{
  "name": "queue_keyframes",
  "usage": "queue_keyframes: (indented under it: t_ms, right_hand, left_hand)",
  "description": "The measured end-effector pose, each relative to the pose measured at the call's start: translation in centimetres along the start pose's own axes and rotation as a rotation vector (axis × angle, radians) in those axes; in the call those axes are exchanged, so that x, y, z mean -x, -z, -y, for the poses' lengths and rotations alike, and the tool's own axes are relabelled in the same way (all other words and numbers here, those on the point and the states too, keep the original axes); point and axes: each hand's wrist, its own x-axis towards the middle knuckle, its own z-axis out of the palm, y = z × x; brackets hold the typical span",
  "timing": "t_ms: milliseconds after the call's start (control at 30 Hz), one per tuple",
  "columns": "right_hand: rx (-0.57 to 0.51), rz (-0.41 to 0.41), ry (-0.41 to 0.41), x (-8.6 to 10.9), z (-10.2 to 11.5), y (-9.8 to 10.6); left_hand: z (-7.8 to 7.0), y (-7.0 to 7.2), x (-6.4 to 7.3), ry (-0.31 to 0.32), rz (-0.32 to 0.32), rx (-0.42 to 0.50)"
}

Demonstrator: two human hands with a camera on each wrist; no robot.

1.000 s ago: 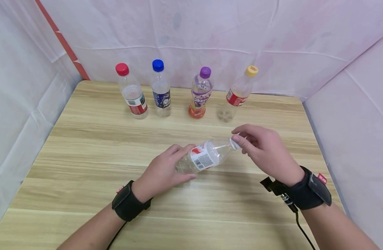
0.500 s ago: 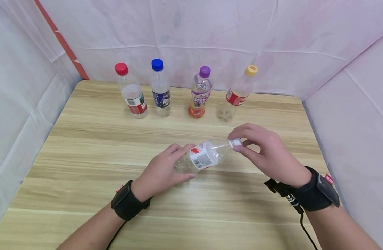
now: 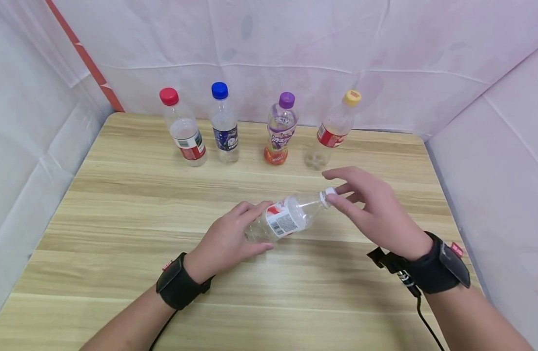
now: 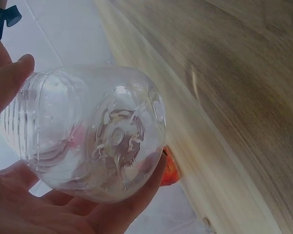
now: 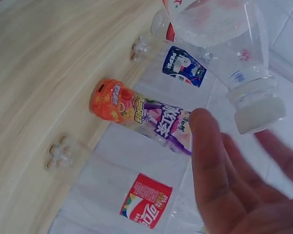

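Observation:
A clear plastic bottle with a white and red label lies tilted across the middle of the head view, its neck to the right. My left hand grips its lower part, fingers on the far side and thumb on the near side. In the left wrist view the bottle's ribbed bottom faces the camera. On its neck sits a white cap. My right hand is right at this cap, thumb beside it and index finger raised; in the right wrist view its fingers are spread and fairly straight.
Along the back of the wooden table stand a red-capped bottle, a blue-capped bottle, a purple-capped bottle and a yellow-capped bottle. White cloth hangs behind and at both sides.
My right hand closed its fingers on the cap half a second ago, then loosened and lifted its index finger away. My left hand and the bottle stay almost in place.

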Motion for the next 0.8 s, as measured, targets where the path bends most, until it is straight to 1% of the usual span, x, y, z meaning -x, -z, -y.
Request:
queue_keyframes:
  t_ms: [67, 133, 200, 267, 400, 533, 633, 700, 800]
  right_hand:
    - [-0.015, -0.006, -0.065, -0.16, 0.08, -0.07]
    - [-0.023, -0.007, -0.106, -0.23, 0.21, -0.19]
    - [-0.019, -0.001, -0.125, -0.28, 0.3, -0.29]
    - [-0.018, 0.002, -0.127, -0.3, 0.34, -0.37]
    - [0.0, 0.0, -0.073, -0.3, 0.23, -0.39]
    - [0.017, 0.009, 0.031, -0.2, 0.01, -0.11]
    - [0.01, 0.022, 0.096, -0.12, -0.09, 0.01]
    - [0.004, 0.025, 0.124, -0.07, -0.17, 0.02]
    - [-0.004, 0.024, 0.144, -0.04, -0.25, 0.0]
  left_hand:
    - [0.07, -0.03, 0.01, -0.003, -0.004, -0.003]
    - [0.14, -0.07, 0.01, -0.005, -0.006, -0.003]
    - [0.19, -0.08, 0.01, -0.008, -0.009, -0.004]
    - [0.23, -0.08, 0.0, -0.008, -0.009, -0.002]
    - [0.28, -0.08, -0.02, -0.005, -0.007, 0.004]
    - [0.31, -0.1, -0.03, -0.005, -0.004, -0.001]
    - [0.32, -0.11, -0.05, -0.004, 0.0, -0.003]
    - [0.31, -0.11, -0.06, 0.0, 0.003, -0.002]
    - [0.27, -0.1, -0.09, 0.005, 0.005, -0.005]
